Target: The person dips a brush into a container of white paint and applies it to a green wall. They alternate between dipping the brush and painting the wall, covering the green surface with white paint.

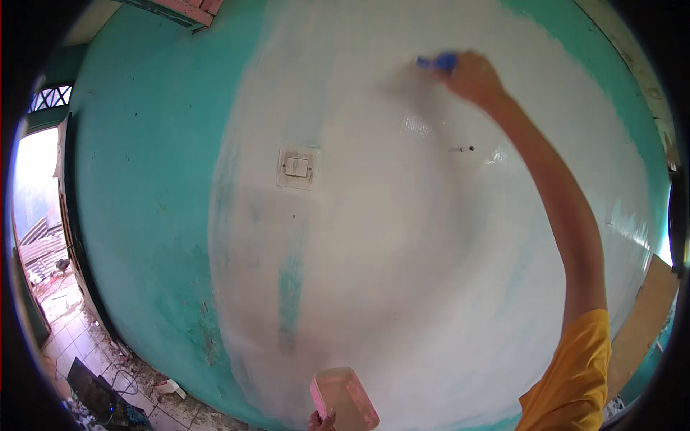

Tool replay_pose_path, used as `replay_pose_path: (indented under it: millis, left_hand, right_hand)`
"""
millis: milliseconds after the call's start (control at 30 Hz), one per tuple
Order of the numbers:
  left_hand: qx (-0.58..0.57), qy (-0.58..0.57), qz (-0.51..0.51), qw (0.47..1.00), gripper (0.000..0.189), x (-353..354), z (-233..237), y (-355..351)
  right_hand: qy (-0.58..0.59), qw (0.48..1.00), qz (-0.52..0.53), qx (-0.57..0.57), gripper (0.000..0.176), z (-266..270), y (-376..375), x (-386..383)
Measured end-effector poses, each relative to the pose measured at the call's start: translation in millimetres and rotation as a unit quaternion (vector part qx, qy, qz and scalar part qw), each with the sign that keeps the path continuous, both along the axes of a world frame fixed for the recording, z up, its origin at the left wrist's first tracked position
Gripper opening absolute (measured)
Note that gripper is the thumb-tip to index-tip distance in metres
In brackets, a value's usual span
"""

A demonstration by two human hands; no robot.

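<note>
Turquoise paint is giving way to white across a broad wall that is filling nearly the whole view. At about one o'clock, the person's right hand is reaching high with the arm fully stretched, fingers closed around a blue tool, blurred, whose working end is pressing against the wall; whether it is a brush or a scraper is not clear. At six o'clock, at the very bottom edge, the left hand is gripping a pink tray from below, holding it close to the wall. A white coat is covering the centre and right of the wall, from top to bottom, and looking wet and glossy near two o'clock. A light switch is sitting just left of centre, inside the white area. A turquoise streak is showing through below it, toward seven o'clock, beside greyish thin patches. The whole left side, from eight to eleven o'clock, is remaining bare turquoise, as are narrow margins at the far right, so the covering looks roughly half done, with touch-ups needed. A bright doorway is opening at nine o'clock, and a yellow sleeve is showing at five o'clock.
</note>
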State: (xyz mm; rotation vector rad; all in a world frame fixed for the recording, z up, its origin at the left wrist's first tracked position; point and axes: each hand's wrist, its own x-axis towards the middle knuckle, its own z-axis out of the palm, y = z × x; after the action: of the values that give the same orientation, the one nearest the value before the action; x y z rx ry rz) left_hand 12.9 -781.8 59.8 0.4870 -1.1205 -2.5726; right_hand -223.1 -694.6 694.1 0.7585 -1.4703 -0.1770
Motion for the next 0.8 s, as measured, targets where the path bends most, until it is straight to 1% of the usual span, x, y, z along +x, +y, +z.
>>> replay_pose_path:
  millis: [67, 100, 133, 167, 200, 233, 267, 300, 333, 367, 400, 433, 467, 500, 567, 600, 667, 700, 733, 767, 800]
  left_hand:
    - [-0.168, 0.100, 0.028, 0.980, 0.032, 1.4, -18.1, -3.3]
    - [-0.168, 0.102, 0.023, 0.980, 0.032, 0.5, -10.0, -7.2]
    - [-0.066, 0.039, -0.005, 0.997, 0.036, -0.2, 4.2, -12.1]
    - [0.036, -0.025, -0.033, 0.999, 0.039, 0.8, 11.4, -15.6]
    - [0.035, -0.027, -0.037, 0.998, 0.039, 3.2, 0.9, -15.9]
    - [-0.118, 0.124, 0.001, 0.985, 0.047, 5.9, -14.6, -15.3]
    - [-0.264, 0.270, 0.041, 0.925, 0.056, 5.9, -28.0, -17.0]
    - [-0.265, 0.268, 0.040, 0.925, 0.056, 6.7, -28.8, -21.8]
    - [-0.242, 0.244, 0.031, 0.939, 0.057, 9.2, -30.2, -28.8]
    - [-0.219, 0.220, 0.023, 0.950, 0.058, 10.9, -31.3, -36.3]
    - [-0.195, 0.198, 0.016, 0.961, 0.060, 10.7, -31.6, -42.1]
    - [-0.167, 0.177, 0.009, 0.970, 0.061, 8.5, -31.4, -45.3]
    - [-0.139, 0.157, 0.002, 0.978, 0.062, 5.6, -31.1, -47.0]
    - [-0.111, 0.135, -0.005, 0.985, 0.063, 3.9, -31.1, -48.8]
    - [-0.055, 0.090, -0.022, 0.994, 0.066, 0.9, -30.6, -51.2]
    - [-0.027, 0.067, -0.030, 0.997, 0.067, -0.6, -29.7, -52.6]
    - [0.027, 0.020, -0.050, 0.998, 0.070, -2.8, -27.3, -56.1]
    - [0.051, -0.005, -0.061, 0.997, 0.071, -2.9, -25.7, -59.1]
    - [0.075, -0.030, -0.072, 0.994, 0.072, -3.5, -23.6, -62.5]
    - [0.099, -0.054, -0.083, 0.990, 0.074, -4.2, -21.0, -64.6]
    - [0.099, -0.056, -0.086, 0.990, 0.074, -6.4, -25.8, -69.1]
  right_hand:
    - [-0.071, 0.993, -0.038, 0.083, 0.029, -65.3, -2.6, 5.0]
    - [-0.111, 0.986, 0.007, 0.128, 0.026, -97.5, -0.6, 16.5]
    - [-0.213, 0.963, -0.004, 0.168, 0.025, -117.9, -2.3, 27.6]
    - [-0.210, 0.962, 0.012, 0.175, 0.024, -140.4, -3.3, 25.1]
    - [-0.246, 0.954, 0.013, 0.172, 0.025, -143.1, -4.4, 26.6]
    - [-0.281, 0.945, 0.014, 0.169, 0.026, -143.8, -5.9, 28.0]
    - [-0.270, 0.950, 0.020, 0.155, 0.032, -131.5, -7.4, 21.9]
    - [-0.261, 0.955, 0.029, 0.140, 0.039, -108.6, -9.0, 11.9]
    - [-0.215, 0.966, 0.018, 0.142, 0.043, -82.0, -10.0, 4.1]
    - [-0.196, 0.973, 0.011, 0.122, 0.041, -56.8, -13.4, 3.7]
    - [-0.153, 0.983, -0.032, 0.097, 0.042, -31.6, -17.6, 13.5]
    - [-0.067, 0.995, -0.002, 0.071, 0.044, -1.6, -23.1, 2.8]
    - [-0.033, 0.999, 0.000, 0.039, 0.043, 28.2, -22.4, -4.6]
    - [0.026, 1.000, 0.001, 0.010, 0.046, 53.0, -24.6, -9.9]
    - [0.005, 0.997, -0.035, -0.067, 0.045, 66.3, -31.9, 6.6]
    - [0.005, 0.997, -0.036, -0.067, 0.045, 63.4, -33.1, -0.5]
    - [0.101, 0.993, -0.021, -0.051, 0.050, 51.0, -32.2, -19.5]
    - [-0.046, 0.997, -0.028, -0.056, 0.051, 13.7, -37.2, 6.7]
    - [-0.077, 0.996, -0.024, -0.022, 0.046, -27.4, -39.5, 21.8]
    - [-0.064, 0.998, 0.000, 0.024, 0.038, -58.9, -33.4, 4.3]
    - [-0.097, 0.994, -0.005, 0.058, 0.032, -97.0, -30.3, 11.2]
